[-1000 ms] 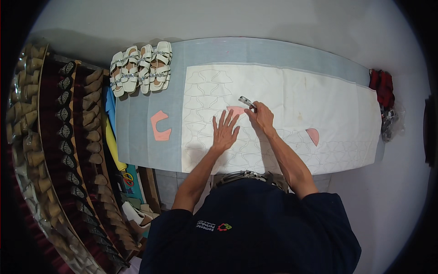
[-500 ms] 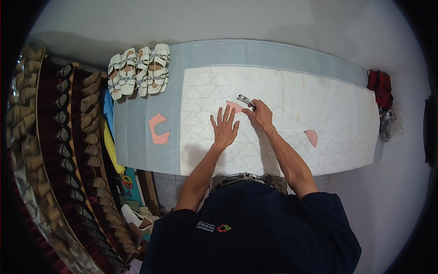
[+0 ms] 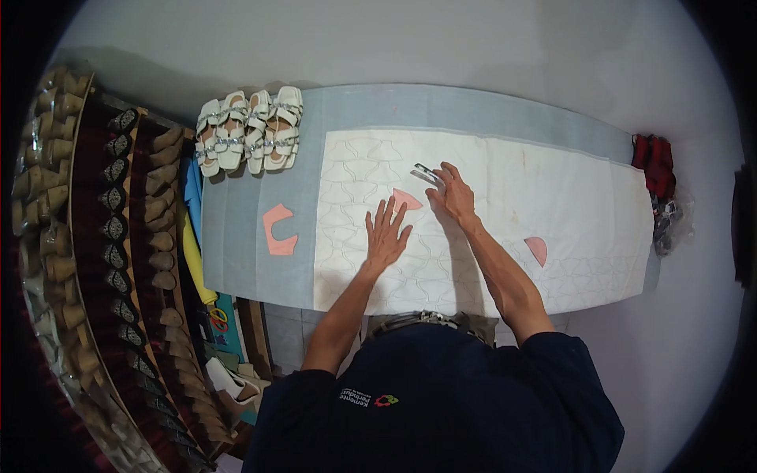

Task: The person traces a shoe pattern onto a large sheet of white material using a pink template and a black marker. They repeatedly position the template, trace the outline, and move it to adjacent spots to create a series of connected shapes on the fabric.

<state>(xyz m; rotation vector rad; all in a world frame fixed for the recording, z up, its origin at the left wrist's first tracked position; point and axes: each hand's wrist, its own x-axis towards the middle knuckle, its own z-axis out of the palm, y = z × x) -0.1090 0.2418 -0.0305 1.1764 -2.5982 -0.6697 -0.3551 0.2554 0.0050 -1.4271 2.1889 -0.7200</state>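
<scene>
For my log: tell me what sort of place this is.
Probably a small shoemaking workshop: white sandals on the table, pink patterns beside a traced white sheet, and racks of shoe parts alongside.

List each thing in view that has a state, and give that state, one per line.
left hand: flat, fingers spread, pressing the pink template
right hand: closed on a pen
pen: held, tip on the sheet
pink template: flat under the fingertips
white sheet: spread flat, outlines drawn
white sandals: lined up, soles down
</scene>
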